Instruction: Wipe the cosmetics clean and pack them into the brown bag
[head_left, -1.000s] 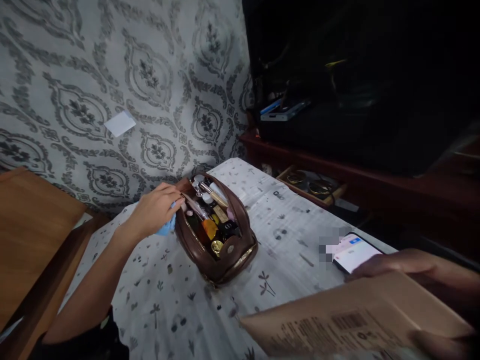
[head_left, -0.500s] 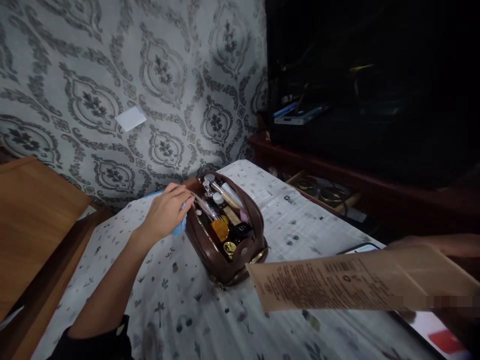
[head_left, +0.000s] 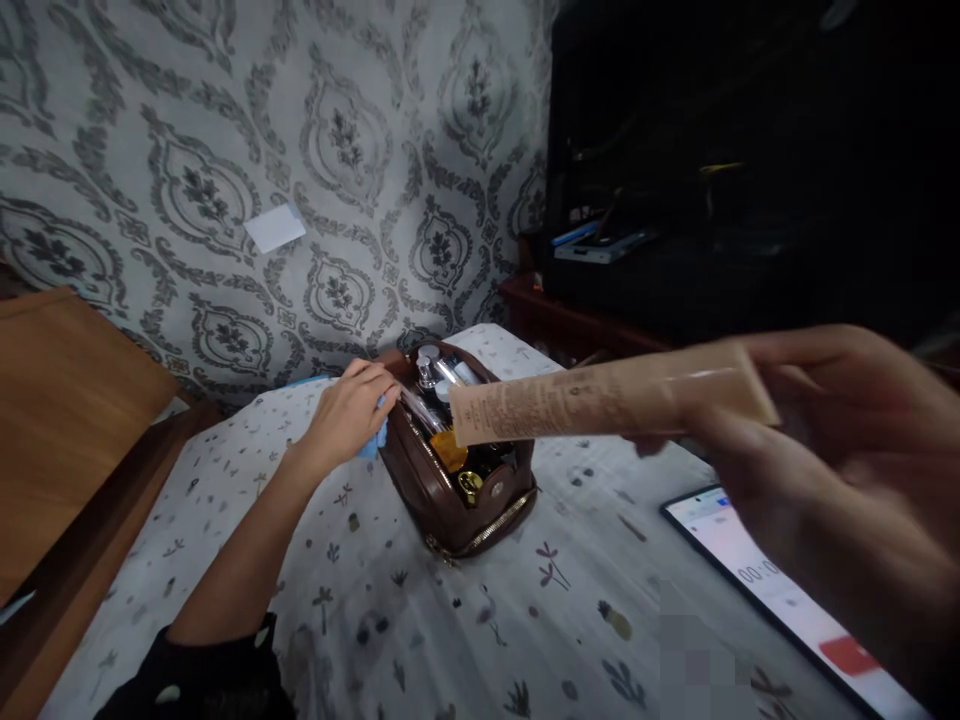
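Note:
My right hand (head_left: 810,450) pinches one end of a beige cosmetic tube (head_left: 600,395) with fine print, held nearly level. The tube's flat end reaches over an unzipped brown cosmetic bag (head_left: 420,490) and covers part of its opening. My left hand (head_left: 356,415) is closed on the bag's left rim, with a light blue cloth-like piece (head_left: 373,443) showing under the fingers. Inside the bag are several cosmetics, among them a bottle with a silvery cap (head_left: 426,372), an orange item (head_left: 450,450) and a round gold item (head_left: 470,485).
The bag stands on a white printed cloth (head_left: 360,620). At the right lies a phone (head_left: 780,590) with a lit screen, partly under my right forearm. A wooden panel (head_left: 75,430) rises at the left; a patterned wall (head_left: 337,150) and a dark screen (head_left: 712,200) stand behind.
My right hand has raised the tube and brought it left, from in front of the bag to over its opening. More of the phone shows. The left hand stays at the rim.

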